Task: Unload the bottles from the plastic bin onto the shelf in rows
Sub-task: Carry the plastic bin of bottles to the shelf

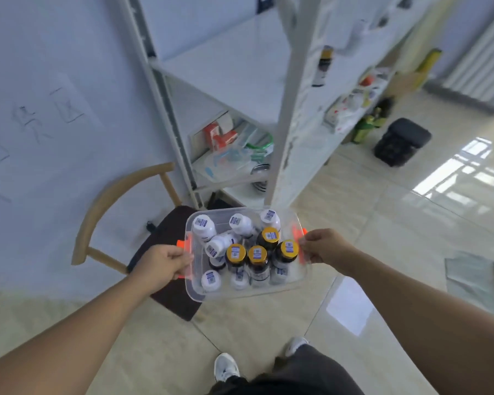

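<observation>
Wooden chair (103,206) with dark seat cushion (169,232) against white wall (54,81). Paper sheets with drawn characters (32,124) on wall. Black bin (401,142) on glossy tiled floor (382,223), right. White radiator (479,58) far right. White sneakers (226,366) at bottom edge, above dark trousers (297,377).

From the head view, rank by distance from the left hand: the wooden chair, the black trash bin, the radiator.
From the left hand:
1. Wooden chair, right beside it, at left.
2. Black trash bin, across the floor, by the shelf's right end.
3. Radiator, on the far right wall.

L hand (166,262), R hand (324,246) clenched (arms out).
</observation>
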The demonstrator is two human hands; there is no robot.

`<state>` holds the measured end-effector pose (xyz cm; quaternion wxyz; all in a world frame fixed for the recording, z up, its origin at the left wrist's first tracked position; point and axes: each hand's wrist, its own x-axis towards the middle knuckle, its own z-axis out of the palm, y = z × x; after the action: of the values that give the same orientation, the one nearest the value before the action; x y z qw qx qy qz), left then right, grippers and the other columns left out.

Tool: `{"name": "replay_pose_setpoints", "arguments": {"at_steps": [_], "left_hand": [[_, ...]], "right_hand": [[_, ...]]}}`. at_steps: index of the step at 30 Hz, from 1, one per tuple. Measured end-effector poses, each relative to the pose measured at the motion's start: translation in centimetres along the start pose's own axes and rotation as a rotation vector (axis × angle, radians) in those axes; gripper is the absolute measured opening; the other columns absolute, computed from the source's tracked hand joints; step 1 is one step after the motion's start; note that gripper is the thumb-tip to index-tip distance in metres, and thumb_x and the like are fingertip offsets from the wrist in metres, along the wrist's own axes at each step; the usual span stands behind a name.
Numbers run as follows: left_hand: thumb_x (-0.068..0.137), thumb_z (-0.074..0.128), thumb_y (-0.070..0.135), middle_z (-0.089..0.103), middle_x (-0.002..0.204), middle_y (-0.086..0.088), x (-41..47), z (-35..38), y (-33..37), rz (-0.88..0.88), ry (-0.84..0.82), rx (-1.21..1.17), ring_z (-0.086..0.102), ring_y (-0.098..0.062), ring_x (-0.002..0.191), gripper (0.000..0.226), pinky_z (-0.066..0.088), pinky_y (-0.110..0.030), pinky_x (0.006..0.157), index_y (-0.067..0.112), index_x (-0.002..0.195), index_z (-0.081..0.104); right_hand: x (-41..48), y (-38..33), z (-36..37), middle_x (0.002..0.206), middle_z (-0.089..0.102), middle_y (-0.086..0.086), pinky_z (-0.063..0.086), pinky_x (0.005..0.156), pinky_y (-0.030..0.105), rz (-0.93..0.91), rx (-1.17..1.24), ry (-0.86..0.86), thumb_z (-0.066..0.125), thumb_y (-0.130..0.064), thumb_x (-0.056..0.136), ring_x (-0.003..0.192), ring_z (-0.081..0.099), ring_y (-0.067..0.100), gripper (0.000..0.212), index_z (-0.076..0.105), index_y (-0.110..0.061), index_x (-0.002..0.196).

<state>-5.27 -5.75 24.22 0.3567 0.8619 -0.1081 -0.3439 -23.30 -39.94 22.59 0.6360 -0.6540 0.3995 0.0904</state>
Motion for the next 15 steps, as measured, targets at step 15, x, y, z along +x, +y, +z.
{"name": "replay_pose_setpoints", "arguments": {"at_steps": [15], "left_hand": [[0.093,0.069,0.02,0.078,0.083,-0.01,3.6,20.3,21.0,0.17,-0.242,0.031,0.072,-0.016,0.071,0.016,0.056,-0.022,0.062,0.006,0.095,0.078]], "right_hand": [[-6.0,6.6,-26.4,0.087,0.066,0.022,0.06,0.059,0.026,0.004,0.127,0.26,0.067,-0.009,0.093,0.073,0.067,0.026,0.023,0.068,0.012,0.102]]}}
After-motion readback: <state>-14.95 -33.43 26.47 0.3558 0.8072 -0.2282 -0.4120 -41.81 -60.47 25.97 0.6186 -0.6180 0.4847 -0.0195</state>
